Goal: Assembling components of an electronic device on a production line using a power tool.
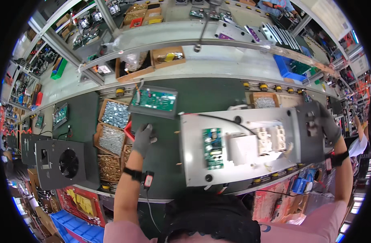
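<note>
My left hand (pixel 144 139), in a grey glove, is over the dark green mat beside a red bin edge (pixel 129 131). Its fingers are curled; whatever they may hold is hidden. At the right, my gloved right hand (pixel 329 126) grips the outer side of a black metal panel (pixel 309 135), slightly smeared by motion. That panel adjoins a silver metal chassis plate (pixel 193 152) lying before me. The plate carries a narrow green circuit board (pixel 213 148), a white block (pixel 244 149), pale connector blocks (pixel 271 139) and a black cable (pixel 224 120).
Boxes of silver screws (pixel 115 113), pins (pixel 111 138) and brass-coloured fasteners (pixel 109 168) stand left of my left hand. A circuit board on a tray (pixel 157 101) lies beyond it. Black fan housings (pixel 64 164) stand far left. A metal rail (pixel 218 42) spans the bench.
</note>
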`<action>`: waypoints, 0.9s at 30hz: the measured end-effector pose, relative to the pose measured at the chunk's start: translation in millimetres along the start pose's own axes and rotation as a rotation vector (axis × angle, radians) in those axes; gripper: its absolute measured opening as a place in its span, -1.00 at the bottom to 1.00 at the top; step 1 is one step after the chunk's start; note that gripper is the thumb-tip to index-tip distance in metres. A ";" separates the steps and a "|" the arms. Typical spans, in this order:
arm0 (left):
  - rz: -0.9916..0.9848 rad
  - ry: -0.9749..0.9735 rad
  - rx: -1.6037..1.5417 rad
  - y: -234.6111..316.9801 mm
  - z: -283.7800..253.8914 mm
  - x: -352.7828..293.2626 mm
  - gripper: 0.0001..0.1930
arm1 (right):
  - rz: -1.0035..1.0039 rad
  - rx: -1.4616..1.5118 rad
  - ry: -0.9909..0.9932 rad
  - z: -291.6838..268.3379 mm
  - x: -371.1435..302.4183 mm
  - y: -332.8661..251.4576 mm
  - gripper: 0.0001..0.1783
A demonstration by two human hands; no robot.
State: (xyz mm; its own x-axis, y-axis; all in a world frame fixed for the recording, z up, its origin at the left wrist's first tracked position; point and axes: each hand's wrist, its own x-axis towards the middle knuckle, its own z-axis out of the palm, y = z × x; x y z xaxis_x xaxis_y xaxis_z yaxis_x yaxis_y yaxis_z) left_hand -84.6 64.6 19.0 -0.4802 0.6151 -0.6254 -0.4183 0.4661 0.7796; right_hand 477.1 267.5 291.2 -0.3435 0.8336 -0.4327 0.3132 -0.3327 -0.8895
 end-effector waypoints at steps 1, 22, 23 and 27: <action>0.048 -0.049 0.020 -1.6 7.3 -17.3 -0.68 | 0.047 0.072 -0.101 10.6 11.0 -14.1 -0.16; 0.334 0.269 -0.013 -66.6 50.4 -157.6 -0.76 | -0.635 -0.622 -0.285 24.1 71.1 -25.4 -0.33; 0.320 0.248 -0.062 -71.9 51.8 -169.5 -0.68 | -0.708 -0.742 -0.256 36.7 84.0 -38.2 -0.38; 0.268 0.211 -0.038 -80.5 37.6 -215.6 -0.58 | -0.824 -1.005 -0.332 94.5 143.2 -75.8 -0.36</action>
State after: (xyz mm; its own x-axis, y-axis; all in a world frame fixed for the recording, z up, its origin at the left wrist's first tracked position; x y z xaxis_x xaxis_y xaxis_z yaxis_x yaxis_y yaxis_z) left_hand 81.6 -81.6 92.3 -0.7240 0.5655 -0.3950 -0.2826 0.2792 0.9177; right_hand 320.6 370.4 282.9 -0.8978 0.4394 0.0306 0.3735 0.7964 -0.4756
